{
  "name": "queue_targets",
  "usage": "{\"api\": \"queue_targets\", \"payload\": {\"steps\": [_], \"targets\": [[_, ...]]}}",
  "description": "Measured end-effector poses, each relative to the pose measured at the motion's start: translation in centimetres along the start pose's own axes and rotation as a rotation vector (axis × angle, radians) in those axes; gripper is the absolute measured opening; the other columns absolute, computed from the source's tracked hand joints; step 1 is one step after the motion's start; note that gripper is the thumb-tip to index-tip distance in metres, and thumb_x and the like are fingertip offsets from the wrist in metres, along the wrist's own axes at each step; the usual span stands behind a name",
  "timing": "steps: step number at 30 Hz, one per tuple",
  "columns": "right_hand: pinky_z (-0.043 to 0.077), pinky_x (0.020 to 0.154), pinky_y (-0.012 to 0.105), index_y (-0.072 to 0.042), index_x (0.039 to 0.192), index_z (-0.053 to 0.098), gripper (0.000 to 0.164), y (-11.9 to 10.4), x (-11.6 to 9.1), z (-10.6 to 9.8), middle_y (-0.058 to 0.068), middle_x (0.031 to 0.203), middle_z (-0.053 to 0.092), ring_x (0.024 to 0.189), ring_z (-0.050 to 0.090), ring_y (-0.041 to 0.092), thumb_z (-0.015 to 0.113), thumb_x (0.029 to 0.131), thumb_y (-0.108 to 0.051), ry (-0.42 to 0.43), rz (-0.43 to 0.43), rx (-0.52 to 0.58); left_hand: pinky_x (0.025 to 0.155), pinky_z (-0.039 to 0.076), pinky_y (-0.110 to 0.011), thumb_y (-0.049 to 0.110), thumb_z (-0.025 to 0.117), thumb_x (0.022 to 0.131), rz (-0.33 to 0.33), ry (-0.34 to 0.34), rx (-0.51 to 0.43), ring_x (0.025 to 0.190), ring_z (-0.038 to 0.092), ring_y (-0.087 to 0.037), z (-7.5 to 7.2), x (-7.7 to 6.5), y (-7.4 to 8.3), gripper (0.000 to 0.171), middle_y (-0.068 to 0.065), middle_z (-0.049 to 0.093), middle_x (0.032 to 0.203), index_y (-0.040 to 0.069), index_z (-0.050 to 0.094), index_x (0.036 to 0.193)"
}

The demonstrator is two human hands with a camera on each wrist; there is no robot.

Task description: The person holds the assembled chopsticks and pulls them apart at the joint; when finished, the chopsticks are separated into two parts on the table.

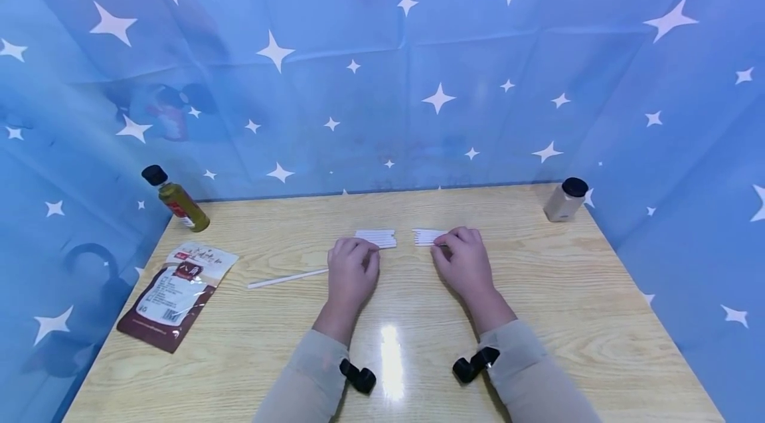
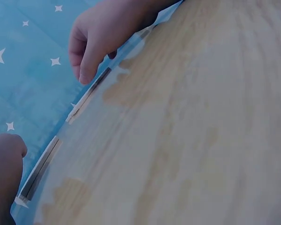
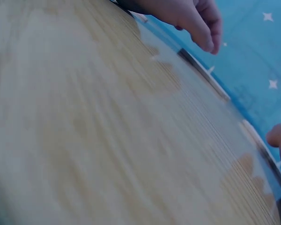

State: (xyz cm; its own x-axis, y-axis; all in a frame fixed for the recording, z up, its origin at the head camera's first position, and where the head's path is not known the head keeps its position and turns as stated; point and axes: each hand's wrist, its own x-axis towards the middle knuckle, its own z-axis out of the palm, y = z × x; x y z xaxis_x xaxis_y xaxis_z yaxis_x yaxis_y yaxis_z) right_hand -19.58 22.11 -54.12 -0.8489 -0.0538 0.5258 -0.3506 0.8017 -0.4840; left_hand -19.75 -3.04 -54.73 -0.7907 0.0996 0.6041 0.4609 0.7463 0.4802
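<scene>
Two sets of thin white sticks lie side by side on the wooden table (image 1: 394, 310), a left set (image 1: 376, 235) and a right set (image 1: 423, 238), with a narrow gap between them. My left hand (image 1: 351, 270) is at the near edge of the left set, fingers loosely bent, index fingertip right at the sticks. At the outer end of the right set is my right hand (image 1: 465, 263), thumb and index finger close to the stick ends. A single white stick (image 1: 287, 279) lies slanted left of my left hand, which hides its right end. In the left wrist view, the right hand (image 2: 100, 40) has its fingers pointing down.
A brown-and-white food packet (image 1: 176, 293) lies on the left side. Behind it an oil bottle (image 1: 182, 207) with a black cap stands near the back left corner. A black-lidded jar (image 1: 565, 200) stands at the back right. A blue star-patterned cloth (image 1: 358, 97) borders the table.
</scene>
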Motion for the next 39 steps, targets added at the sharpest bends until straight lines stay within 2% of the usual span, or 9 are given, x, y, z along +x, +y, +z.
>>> {"api": "queue_targets", "payload": {"steps": [7,10,15,20,25,30,36,39], "targets": [[0.052,0.084,0.046,-0.011,0.095,0.081,0.007,-2.1,-0.1,1.4,0.006,0.098,0.07,0.094,0.059,0.031,0.08,0.094,-0.017,-0.035,-0.058,-0.002,0.085,0.049,-0.048,0.008,0.079,0.087,0.077,0.025,-0.005,0.097,0.066,-0.026,-0.7,-0.8,-0.4,0.007,0.0,0.074,0.095,0.015,0.078,0.09],[0.052,0.083,0.046,-0.011,0.095,0.081,0.005,-3.0,0.0,2.0,0.006,0.097,0.07,0.092,0.059,0.031,0.081,0.093,-0.015,-0.016,-0.064,-0.01,0.085,0.05,-0.049,0.008,0.079,0.087,0.096,0.037,0.0,0.098,0.067,-0.027,-1.2,-1.2,-0.8,0.006,-0.001,0.074,0.096,0.014,0.078,0.089],[0.054,0.08,0.045,-0.008,0.097,0.08,0.01,-5.0,0.0,3.6,0.007,0.093,0.072,0.087,0.062,0.032,0.079,0.089,-0.014,0.032,-0.056,-0.04,0.084,0.049,-0.048,0.01,0.078,0.087,0.09,0.031,0.023,0.099,0.067,-0.027,-2.7,-1.9,-1.6,0.004,-0.003,0.074,0.099,0.013,0.077,0.089],[0.055,0.08,0.045,-0.009,0.097,0.08,0.011,-7.1,0.1,5.1,0.006,0.091,0.073,0.085,0.063,0.031,0.078,0.088,-0.014,0.03,-0.074,-0.046,0.082,0.049,-0.047,0.013,0.077,0.089,0.082,0.007,0.039,0.099,0.067,-0.027,-4.0,-2.7,-2.5,0.001,-0.003,0.074,0.098,0.013,0.076,0.089],[0.055,0.082,0.042,-0.011,0.096,0.08,0.01,-8.9,-0.1,6.7,0.003,0.093,0.073,0.089,0.063,0.028,0.077,0.09,-0.018,-0.015,-0.101,-0.05,0.089,0.054,-0.048,0.01,0.076,0.089,0.067,-0.005,0.018,0.097,0.067,-0.03,-5.4,-3.3,-3.5,0.002,-0.006,0.074,0.097,0.009,0.077,0.09],[0.055,0.082,0.039,-0.013,0.096,0.08,0.01,-10.8,-0.2,8.1,0.001,0.093,0.073,0.09,0.064,0.025,0.076,0.092,-0.022,-0.07,-0.127,-0.049,0.085,0.056,-0.045,0.007,0.08,0.087,0.04,0.004,0.024,0.093,0.066,-0.03,-7.2,-4.0,-4.9,0.006,-0.006,0.073,0.096,0.008,0.077,0.092],[0.054,0.083,0.037,-0.016,0.097,0.08,0.011,-13.1,-0.1,9.4,-0.003,0.093,0.071,0.091,0.062,0.021,0.074,0.094,-0.025,-0.15,-0.143,-0.05,0.083,0.055,-0.045,0.006,0.083,0.086,0.01,0.027,0.082,0.093,0.065,-0.032,-9.4,-5.0,-6.7,0.009,-0.008,0.074,0.098,0.007,0.077,0.094],[0.053,0.086,0.038,-0.017,0.104,0.08,0.016,-14.0,0.1,9.9,-0.003,0.098,0.07,0.094,0.061,0.021,0.074,0.096,-0.029,-0.198,-0.147,-0.042,0.085,0.054,-0.048,0.005,0.083,0.085,-0.004,0.054,0.11,0.093,0.066,-0.035,-10.6,-5.6,-7.5,0.01,-0.01,0.073,0.098,0.005,0.078,0.093]]}}
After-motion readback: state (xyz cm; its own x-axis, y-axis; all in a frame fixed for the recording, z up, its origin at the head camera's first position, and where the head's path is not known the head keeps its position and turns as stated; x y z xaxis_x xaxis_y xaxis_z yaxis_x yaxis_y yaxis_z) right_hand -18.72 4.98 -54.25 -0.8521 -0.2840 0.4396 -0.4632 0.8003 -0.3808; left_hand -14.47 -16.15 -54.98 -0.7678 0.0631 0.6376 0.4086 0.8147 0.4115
